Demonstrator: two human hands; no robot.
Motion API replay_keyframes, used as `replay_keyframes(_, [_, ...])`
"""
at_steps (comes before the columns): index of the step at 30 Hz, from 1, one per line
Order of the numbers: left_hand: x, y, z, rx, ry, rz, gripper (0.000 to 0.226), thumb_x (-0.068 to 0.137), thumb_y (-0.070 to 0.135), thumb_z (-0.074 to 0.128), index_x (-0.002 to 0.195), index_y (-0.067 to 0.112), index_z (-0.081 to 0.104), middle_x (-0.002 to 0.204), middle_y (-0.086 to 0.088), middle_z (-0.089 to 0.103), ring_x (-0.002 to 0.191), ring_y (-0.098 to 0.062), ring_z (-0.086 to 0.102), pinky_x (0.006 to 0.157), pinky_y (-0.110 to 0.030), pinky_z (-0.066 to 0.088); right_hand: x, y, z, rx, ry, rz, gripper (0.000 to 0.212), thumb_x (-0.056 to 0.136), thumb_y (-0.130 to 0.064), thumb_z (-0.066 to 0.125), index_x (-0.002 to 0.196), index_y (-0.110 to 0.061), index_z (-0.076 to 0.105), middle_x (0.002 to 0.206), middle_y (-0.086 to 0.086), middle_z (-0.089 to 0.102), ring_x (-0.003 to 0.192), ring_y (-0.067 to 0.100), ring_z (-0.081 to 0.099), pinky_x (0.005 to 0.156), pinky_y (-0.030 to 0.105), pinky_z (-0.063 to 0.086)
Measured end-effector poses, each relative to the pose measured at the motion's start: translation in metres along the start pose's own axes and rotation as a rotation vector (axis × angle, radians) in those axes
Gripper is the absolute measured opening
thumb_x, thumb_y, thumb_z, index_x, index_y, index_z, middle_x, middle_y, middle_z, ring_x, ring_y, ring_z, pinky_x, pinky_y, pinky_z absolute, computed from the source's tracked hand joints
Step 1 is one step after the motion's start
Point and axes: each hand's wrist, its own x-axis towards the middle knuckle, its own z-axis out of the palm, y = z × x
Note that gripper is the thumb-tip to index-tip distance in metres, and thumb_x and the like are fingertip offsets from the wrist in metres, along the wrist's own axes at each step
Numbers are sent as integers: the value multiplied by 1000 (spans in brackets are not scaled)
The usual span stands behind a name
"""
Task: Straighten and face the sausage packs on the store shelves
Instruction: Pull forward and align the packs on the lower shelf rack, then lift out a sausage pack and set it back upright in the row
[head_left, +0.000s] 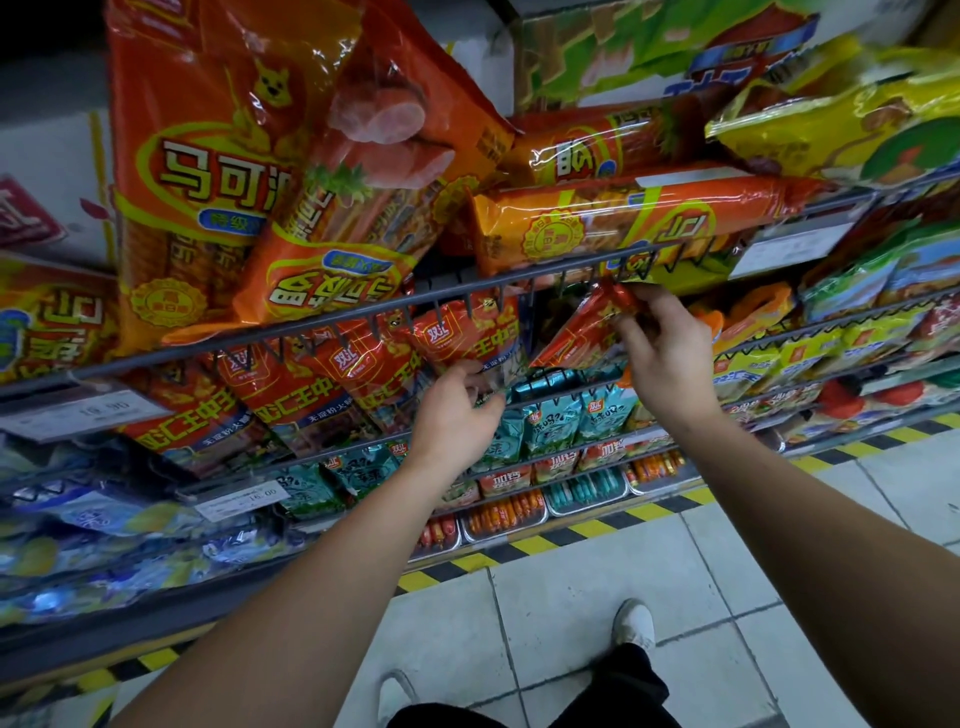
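One tilted pack (574, 332): right hand (670, 353) pinches top.

Upper shelf, behind the wire rail (467, 297): large packs (208, 171) leaning at left; a long pack (623, 218) lying crosswise to their right. Shelf below: row of packs (311, 384) at left, the left hand (457, 415) gripping the end pack (467, 338) by its lower edge; just right, a tilted pack (576, 332), top corner pinched in the right hand (670, 358). Lower shelves: small pouches (561, 415), trays (509, 512) lowest.
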Motion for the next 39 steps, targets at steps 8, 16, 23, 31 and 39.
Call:
replay_keyframes(8, [4, 1, -1, 6, 9, -4, 47, 93, 30, 61, 136, 11, 52, 121, 0, 65, 108, -17, 61, 90, -27, 47, -9, -10, 8, 251, 17, 93, 8, 100, -20, 56, 108, -20, 56, 84, 8, 66, 69, 23, 58, 57, 38, 46])
replay_keyframes(16, [8, 6, 1, -24, -52, 15, 56, 88, 34, 69, 138, 19, 49, 123, 1, 64, 112, -19, 60, 99, -40, 50, 11, -8, 28, 20, -95, 203, 23, 102, -32, 51, 113, -12, 50, 70, -8, 53, 58, 10, 50, 48, 25, 32])
replay_keyframes(23, [9, 14, 12, -24, -88, 21, 60, 90, 31, 68, 142, 15, 44, 133, -6, 59, 119, -23, 57, 104, -39, 46, 14, -14, 25, -14, -229, 239, 38, 101, -34, 52, 131, -11, 44, 85, 5, 65, 70, 25, 61, 57, 36, 45])
replay_keyframes(31, [5, 6, 17, 45, -70, 7, 58, 91, 31, 66, 141, 13, 45, 127, -5, 60, 115, -21, 58, 99, -37, 48, -16, -9, 24, 7, -111, -56, 68, 97, -19, 58, 154, -10, 22, 142, 7, 51, 111, 20, 62, 83, 31, 58])
replay_keyframes(39, [3, 10, 34, 113, -109, 32, 27, 91, 33, 64, 115, 22, 61, 103, 8, 61, 96, -16, 62, 87, -36, 53, -21, 3, -8, -233, 13, -240, 43, 93, -12, 59, 135, -7, 51, 133, 10, 54, 95, 28, 63, 61, 27, 43])
